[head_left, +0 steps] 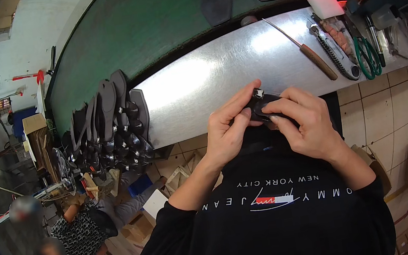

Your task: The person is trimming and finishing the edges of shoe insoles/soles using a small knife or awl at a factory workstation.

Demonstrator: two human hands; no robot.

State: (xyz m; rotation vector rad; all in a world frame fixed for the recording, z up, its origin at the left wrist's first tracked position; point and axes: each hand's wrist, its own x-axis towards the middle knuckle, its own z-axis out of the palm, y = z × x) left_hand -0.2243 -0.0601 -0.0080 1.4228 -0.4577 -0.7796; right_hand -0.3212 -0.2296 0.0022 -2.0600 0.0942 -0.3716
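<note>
Close to my body, at the near edge of the metal table, both hands are closed on a small glossy black sandal upper [259, 109] with a silvery-white square piece at its top. My left hand [226, 128] grips its left side, thumb bent in and index finger stretched along the far side. My right hand [306, 119] pinches its right side between thumb and fingertips. Much of the upper is hidden behind my fingers. Beyond my right hand, an awl [315, 60] with a wooden handle lies on the metal table [179, 97].
A utility knife [342, 56], green-handled scissors [367, 60], a black pen [373, 36] and a white block [325, 5] lie right. Black sandals [109, 101] are piled left. More sandals [217, 6] sit on the green belt [148, 28] under red light. Another person [80, 233] is lower left.
</note>
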